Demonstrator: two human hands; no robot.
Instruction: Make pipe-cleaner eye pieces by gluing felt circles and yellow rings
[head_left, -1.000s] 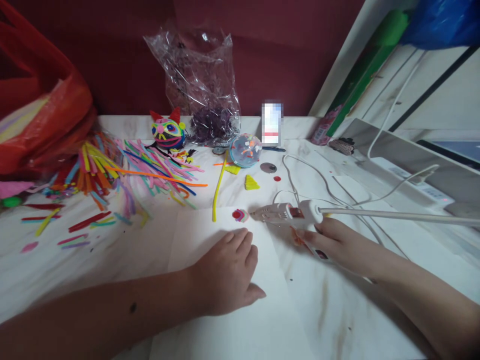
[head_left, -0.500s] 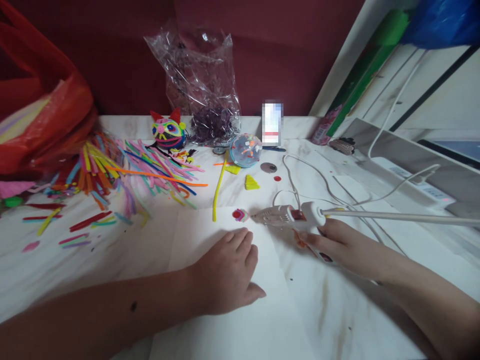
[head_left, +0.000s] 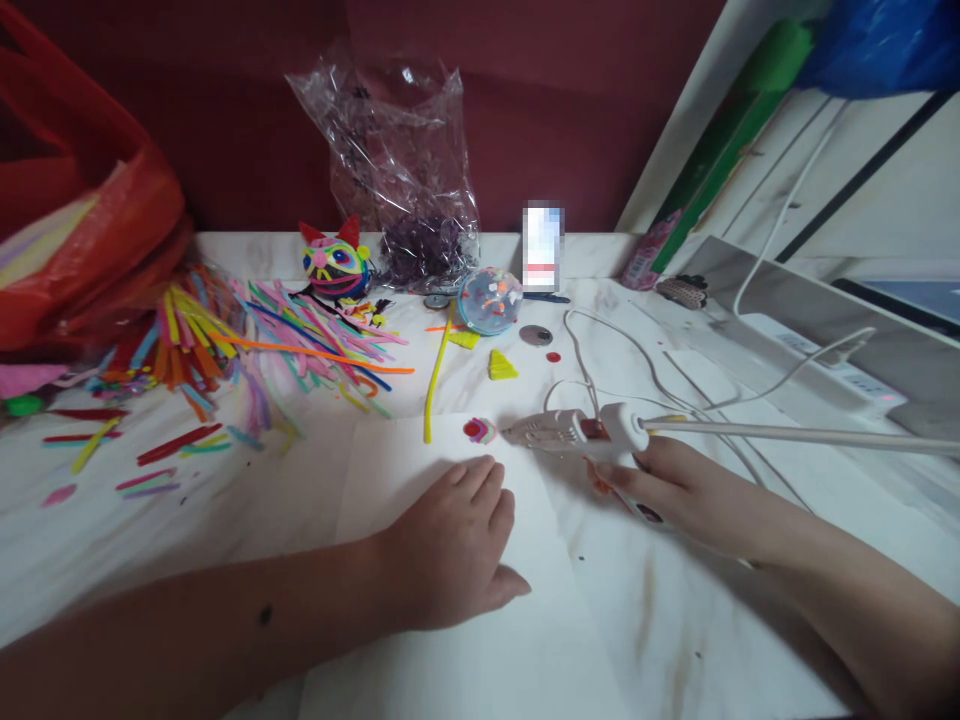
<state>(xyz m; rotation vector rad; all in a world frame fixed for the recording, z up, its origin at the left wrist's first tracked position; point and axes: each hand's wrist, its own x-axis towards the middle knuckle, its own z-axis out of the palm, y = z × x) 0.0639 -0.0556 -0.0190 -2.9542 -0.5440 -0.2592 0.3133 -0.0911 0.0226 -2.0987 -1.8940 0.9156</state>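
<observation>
My right hand [head_left: 679, 485] is wrapped round the handle of a white glue gun [head_left: 592, 432] with a glue stick [head_left: 780, 432] in its back end. The gun's nozzle points left, close to a small red, pink and purple curved piece [head_left: 478, 431] at the far end of a white sheet of paper [head_left: 405, 490]. Just below that piece, my left hand [head_left: 454, 540] rests palm down on the sheet. Its fingers are bent a little, the thumb stands apart, and I see nothing held in it.
Pipe cleaners [head_left: 322, 345] lie in a heap at left, beside a red bag [head_left: 90, 220]. A painted cat-like head [head_left: 335, 262], a clear plastic bag [head_left: 420, 160] and a bluish ball [head_left: 490, 300] stand at the back. Cables [head_left: 652, 365] and a power strip [head_left: 825, 365] are at right.
</observation>
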